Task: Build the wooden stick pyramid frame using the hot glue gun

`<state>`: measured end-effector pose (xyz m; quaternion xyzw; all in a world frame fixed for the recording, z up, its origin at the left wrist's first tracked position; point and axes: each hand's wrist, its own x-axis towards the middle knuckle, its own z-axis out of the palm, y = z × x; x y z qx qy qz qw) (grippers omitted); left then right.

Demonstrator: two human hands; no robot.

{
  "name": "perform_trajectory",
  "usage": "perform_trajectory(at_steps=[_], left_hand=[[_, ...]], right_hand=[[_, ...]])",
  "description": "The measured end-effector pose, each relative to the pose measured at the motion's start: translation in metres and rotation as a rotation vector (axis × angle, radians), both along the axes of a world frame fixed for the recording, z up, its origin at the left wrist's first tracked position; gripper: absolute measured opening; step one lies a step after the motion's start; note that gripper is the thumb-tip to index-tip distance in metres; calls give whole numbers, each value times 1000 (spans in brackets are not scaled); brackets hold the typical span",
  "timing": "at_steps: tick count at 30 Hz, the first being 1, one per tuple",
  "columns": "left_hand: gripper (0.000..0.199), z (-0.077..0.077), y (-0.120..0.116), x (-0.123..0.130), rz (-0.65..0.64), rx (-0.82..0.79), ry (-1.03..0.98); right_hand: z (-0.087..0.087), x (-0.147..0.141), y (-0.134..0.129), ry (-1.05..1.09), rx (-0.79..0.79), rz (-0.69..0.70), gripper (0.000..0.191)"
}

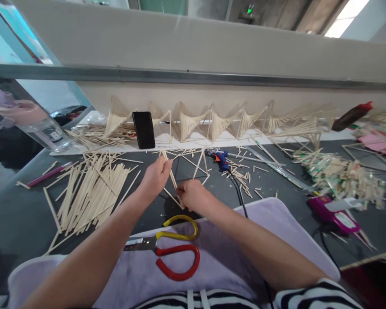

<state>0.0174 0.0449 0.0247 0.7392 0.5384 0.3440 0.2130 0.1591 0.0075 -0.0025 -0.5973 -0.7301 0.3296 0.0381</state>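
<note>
Between my hands stands a small frame of thin wooden sticks [173, 177], its joined sticks making open triangles. My left hand [157, 174] pinches the upper end of one slanting stick. Lower down, my right hand [192, 194] has its fingers closed on the same side of the frame, close to its bottom corner. More sticks of the frame [199, 164] reach to the right behind my right hand. A blue glue gun [221, 159] lies just beyond it. Scissors [167, 244] with one yellow and one red handle rest on a lilac cloth [244, 266] below my hands.
A pile of wooden sticks [90, 189] lies at left. A phone [143, 130] leans upright at the back, before a row of twisted stick models [193, 122]. A magenta device [333, 214] and bagged stick pieces [347, 176] sit right. A bottle [38, 122] stands far left.
</note>
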Motion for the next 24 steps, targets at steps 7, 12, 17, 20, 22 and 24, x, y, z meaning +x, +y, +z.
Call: perform_trajectory(at_steps=[7, 12, 17, 20, 22, 24], left_hand=[[31, -4, 5, -5, -42, -157, -166], [31, -4, 5, -9, -114, -289, -491], [30, -9, 2, -6, -118, -326, -773], [30, -13, 2, -3, -92, -310, -818], [28, -16, 2, -2, -83, -297, -819], [27, -17, 4, -2, -76, -290, -816]], right_hand=[[7, -1, -6, -5, 121, -22, 21], [12, -1, -7, 0, 113, -32, 21], [11, -1, -8, 13, 133, -28, 23], [10, -1, -8, 7, 140, -19, 23], [11, -1, -8, -1, 138, -19, 23], [12, -2, -7, -10, 128, -23, 23]])
